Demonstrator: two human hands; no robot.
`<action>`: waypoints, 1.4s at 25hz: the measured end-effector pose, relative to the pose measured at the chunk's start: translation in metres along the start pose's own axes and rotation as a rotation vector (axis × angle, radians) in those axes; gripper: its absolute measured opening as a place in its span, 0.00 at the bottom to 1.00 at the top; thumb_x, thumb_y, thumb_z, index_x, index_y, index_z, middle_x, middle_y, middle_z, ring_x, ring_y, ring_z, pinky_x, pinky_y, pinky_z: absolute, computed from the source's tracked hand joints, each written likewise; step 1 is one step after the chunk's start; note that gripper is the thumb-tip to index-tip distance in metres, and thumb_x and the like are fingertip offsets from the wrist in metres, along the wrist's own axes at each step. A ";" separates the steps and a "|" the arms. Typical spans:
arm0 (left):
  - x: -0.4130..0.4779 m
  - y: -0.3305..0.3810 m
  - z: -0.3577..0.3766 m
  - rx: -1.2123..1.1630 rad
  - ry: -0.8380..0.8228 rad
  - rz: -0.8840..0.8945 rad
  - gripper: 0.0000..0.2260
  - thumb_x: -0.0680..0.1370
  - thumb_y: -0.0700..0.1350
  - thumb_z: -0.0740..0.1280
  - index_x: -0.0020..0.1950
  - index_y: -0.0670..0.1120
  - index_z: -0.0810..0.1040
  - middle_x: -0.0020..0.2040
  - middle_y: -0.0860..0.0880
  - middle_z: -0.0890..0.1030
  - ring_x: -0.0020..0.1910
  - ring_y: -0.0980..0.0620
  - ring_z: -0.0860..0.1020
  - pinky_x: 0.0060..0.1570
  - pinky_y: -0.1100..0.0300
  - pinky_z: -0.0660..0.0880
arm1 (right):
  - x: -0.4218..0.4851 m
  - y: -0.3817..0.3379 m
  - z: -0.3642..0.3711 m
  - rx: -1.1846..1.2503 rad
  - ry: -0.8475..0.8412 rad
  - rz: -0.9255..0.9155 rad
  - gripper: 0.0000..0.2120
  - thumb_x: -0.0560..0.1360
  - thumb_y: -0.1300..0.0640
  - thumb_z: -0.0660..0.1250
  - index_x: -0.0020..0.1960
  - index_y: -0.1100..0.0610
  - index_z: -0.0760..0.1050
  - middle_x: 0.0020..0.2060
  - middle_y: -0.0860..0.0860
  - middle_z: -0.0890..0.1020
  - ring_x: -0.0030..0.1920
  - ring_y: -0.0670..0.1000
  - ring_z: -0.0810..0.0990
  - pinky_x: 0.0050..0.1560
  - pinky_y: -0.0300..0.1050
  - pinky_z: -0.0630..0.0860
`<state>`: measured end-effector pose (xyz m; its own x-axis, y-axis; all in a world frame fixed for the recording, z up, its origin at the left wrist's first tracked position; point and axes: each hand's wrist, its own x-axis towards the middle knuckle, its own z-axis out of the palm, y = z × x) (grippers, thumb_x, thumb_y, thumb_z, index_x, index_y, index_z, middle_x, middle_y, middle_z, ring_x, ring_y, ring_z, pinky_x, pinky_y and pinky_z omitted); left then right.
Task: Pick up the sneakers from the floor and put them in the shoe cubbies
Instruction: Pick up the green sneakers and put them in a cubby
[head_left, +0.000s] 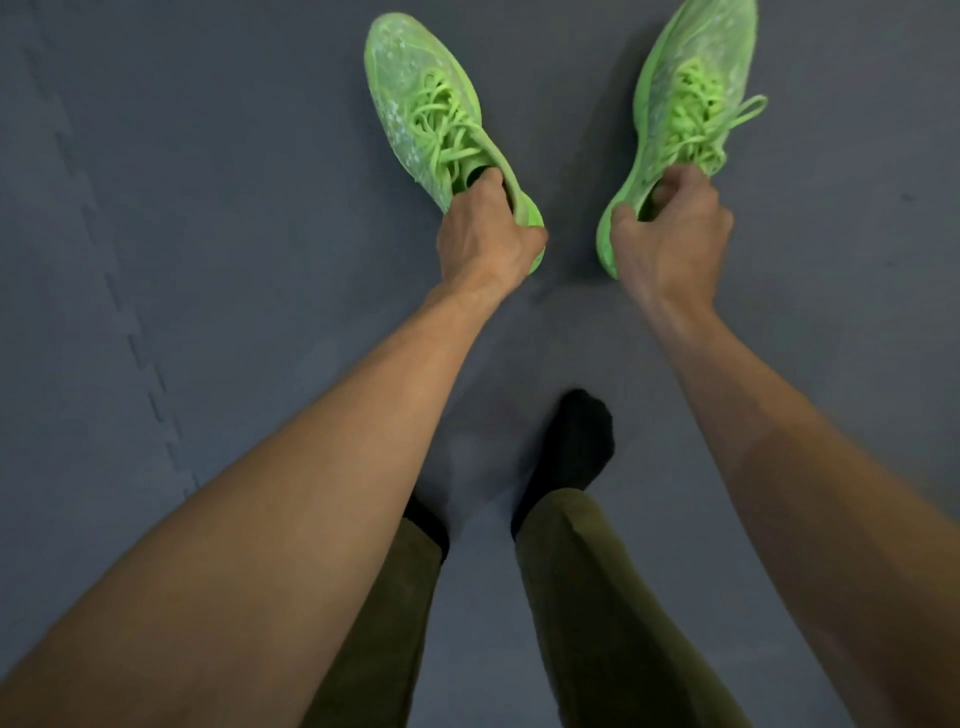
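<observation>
Two neon green sneakers with green laces are in the upper part of the head view, toes pointing away from me. My left hand (485, 236) grips the heel collar of the left sneaker (423, 98), fingers tucked into its opening. My right hand (675, 231) grips the heel collar of the right sneaker (691, 98) the same way. Whether the soles touch the floor or hang just above it I cannot tell. No shoe cubbies are in view.
Grey foam floor mats (208, 208) with a jigsaw seam running down the left side cover the ground. My own legs in olive trousers and black socks (571, 447) stand below the hands, near the middle.
</observation>
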<state>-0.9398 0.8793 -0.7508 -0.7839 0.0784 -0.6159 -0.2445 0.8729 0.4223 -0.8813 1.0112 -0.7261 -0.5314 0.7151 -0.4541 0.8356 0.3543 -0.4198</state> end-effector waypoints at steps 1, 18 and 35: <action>0.000 0.008 0.005 0.023 -0.012 0.035 0.18 0.68 0.47 0.74 0.55 0.45 0.76 0.52 0.48 0.84 0.52 0.42 0.81 0.47 0.53 0.74 | 0.011 0.004 0.001 -0.046 -0.052 0.076 0.17 0.72 0.54 0.67 0.58 0.61 0.77 0.54 0.56 0.82 0.56 0.58 0.80 0.48 0.42 0.70; -0.018 -0.027 0.005 -0.305 0.176 -0.099 0.08 0.72 0.47 0.69 0.49 0.54 0.84 0.41 0.58 0.84 0.44 0.55 0.83 0.47 0.57 0.80 | -0.002 0.006 0.050 -0.180 -0.396 -0.028 0.26 0.69 0.37 0.69 0.56 0.56 0.77 0.51 0.54 0.83 0.53 0.58 0.81 0.52 0.52 0.79; -0.170 -0.104 -0.070 -0.612 0.054 -0.455 0.28 0.65 0.54 0.75 0.62 0.56 0.71 0.55 0.55 0.81 0.51 0.55 0.82 0.54 0.49 0.80 | -0.170 -0.030 0.007 -0.478 -0.334 -0.411 0.13 0.68 0.47 0.67 0.38 0.58 0.78 0.36 0.54 0.82 0.39 0.61 0.80 0.38 0.47 0.69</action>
<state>-0.8211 0.7413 -0.6431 -0.5529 -0.2628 -0.7907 -0.8106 0.3891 0.4375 -0.8177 0.8749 -0.6419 -0.7668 0.2712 -0.5818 0.4874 0.8358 -0.2528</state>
